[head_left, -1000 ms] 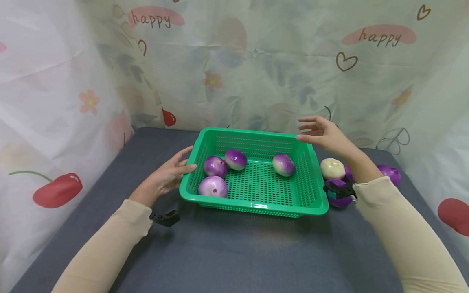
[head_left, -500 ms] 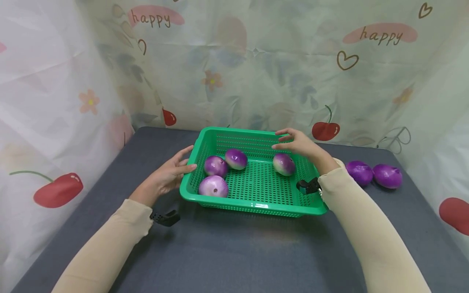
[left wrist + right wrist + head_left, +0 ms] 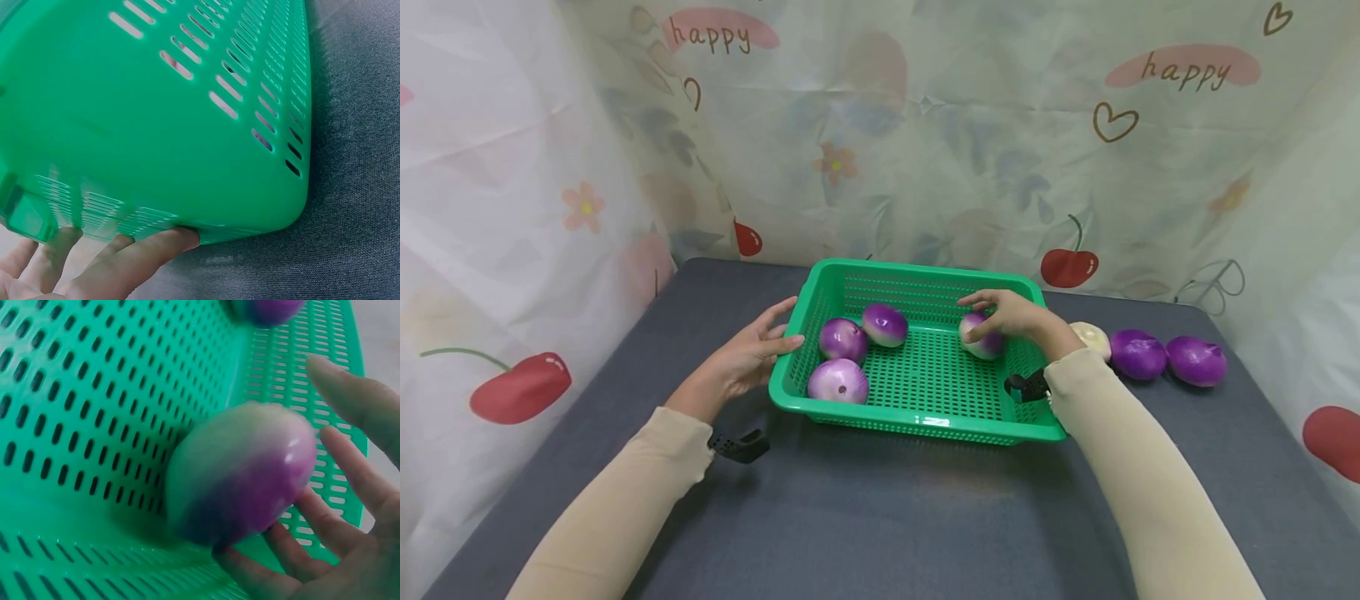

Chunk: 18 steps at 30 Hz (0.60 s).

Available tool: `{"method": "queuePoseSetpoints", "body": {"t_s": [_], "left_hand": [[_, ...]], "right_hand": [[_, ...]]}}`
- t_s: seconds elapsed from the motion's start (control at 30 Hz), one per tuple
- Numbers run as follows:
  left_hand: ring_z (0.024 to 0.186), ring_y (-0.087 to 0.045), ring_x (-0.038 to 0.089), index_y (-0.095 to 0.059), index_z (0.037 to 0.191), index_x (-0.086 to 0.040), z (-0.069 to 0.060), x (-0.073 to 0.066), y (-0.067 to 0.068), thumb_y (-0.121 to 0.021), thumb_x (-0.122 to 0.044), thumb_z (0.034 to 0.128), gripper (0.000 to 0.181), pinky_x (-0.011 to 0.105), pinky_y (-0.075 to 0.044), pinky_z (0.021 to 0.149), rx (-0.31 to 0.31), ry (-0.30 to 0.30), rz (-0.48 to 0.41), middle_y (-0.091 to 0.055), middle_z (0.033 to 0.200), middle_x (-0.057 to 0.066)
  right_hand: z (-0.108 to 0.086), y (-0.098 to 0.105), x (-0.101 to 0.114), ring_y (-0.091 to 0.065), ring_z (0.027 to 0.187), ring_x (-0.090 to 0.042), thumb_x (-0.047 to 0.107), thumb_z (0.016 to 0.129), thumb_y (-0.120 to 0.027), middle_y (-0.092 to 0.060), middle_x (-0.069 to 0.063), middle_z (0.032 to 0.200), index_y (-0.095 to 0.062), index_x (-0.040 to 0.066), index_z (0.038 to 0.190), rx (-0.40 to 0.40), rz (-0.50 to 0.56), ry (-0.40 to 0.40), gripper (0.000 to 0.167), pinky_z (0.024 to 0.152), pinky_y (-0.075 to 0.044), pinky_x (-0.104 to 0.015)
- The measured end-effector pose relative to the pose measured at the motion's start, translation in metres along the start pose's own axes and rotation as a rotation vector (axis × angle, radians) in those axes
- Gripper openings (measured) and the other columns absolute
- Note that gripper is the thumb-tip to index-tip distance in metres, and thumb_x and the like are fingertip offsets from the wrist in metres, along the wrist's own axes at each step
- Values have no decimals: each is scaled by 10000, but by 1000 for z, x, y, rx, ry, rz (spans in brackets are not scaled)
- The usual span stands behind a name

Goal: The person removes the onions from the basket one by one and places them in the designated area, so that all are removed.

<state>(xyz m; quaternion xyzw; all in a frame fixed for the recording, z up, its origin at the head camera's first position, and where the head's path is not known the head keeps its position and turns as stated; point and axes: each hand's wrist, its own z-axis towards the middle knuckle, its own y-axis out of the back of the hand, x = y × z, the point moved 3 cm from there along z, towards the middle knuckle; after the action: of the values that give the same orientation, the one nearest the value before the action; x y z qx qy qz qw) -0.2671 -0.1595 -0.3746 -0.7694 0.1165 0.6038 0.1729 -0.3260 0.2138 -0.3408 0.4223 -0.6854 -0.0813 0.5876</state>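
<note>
In the head view a green plastic basket point(image 3: 925, 423) holds several purple-and-white onions. My left hand point(image 3: 751, 352) holds its left end, thumb over the rim and fingers against the outer wall. The left wrist view shows those fingers point(image 3: 134, 262) touching the slotted side. Inside the basket, my right hand point(image 3: 1011, 317) reaches over the onion at the right point(image 3: 979, 343); its thumb lies across it. In the right wrist view the fingers spread about this onion point(image 3: 244, 475), some fingertips touching it, others apart. At the left sit three more onions, one pale purple point(image 3: 838, 382).
On the table right of the basket lie two purple onions point(image 3: 1138, 355) point(image 3: 1197, 361) and a cream-coloured round vegetable point(image 3: 1092, 340), partly behind the right sleeve. A printed cloth point(image 3: 925, 167) hangs behind the dark grey table point(image 3: 880, 517).
My right hand has moved left from beyond the basket's right rim, then down into the basket onto the right onion. My left hand and the basket have stayed nearly in place.
</note>
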Motion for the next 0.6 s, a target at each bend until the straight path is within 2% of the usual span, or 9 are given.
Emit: {"method": "queuePoseSetpoints", "body": {"t_s": [0.13, 0.3, 0.6], "left_hand": [[1166, -595, 332, -56, 1560, -304, 0, 0, 0, -557, -138, 989, 777, 465, -553, 827, 2, -2, -1, -272, 1568, 147], [1193, -575, 354, -58, 1559, -312, -1, -1, 0, -563, -146, 986, 782, 470, -550, 837, -4, 8, -1, -264, 1575, 137], [1220, -551, 373, -62, 1559, -313, -2, -1, -2, -555, -137, 990, 773, 486, -543, 850, -6, 13, -2, -254, 1579, 136]], "right_hand": [[3, -3, -2, -398, 1287, -419, 31, 830, -723, -333, -257, 1477, -456, 27, 1416, 8, -69, -14, 644, 997, -422, -512], [4, -5, -2, -440, 1217, -408, -11, 774, -750, -395, -264, 1413, -510, 19, 1366, -20, -159, 39, 640, 956, -445, -476], [4, -11, -1, -456, 1162, -401, -32, 760, -754, -391, -276, 1344, -516, 17, 1344, -53, -211, 59, 632, 915, -476, -467]]}}
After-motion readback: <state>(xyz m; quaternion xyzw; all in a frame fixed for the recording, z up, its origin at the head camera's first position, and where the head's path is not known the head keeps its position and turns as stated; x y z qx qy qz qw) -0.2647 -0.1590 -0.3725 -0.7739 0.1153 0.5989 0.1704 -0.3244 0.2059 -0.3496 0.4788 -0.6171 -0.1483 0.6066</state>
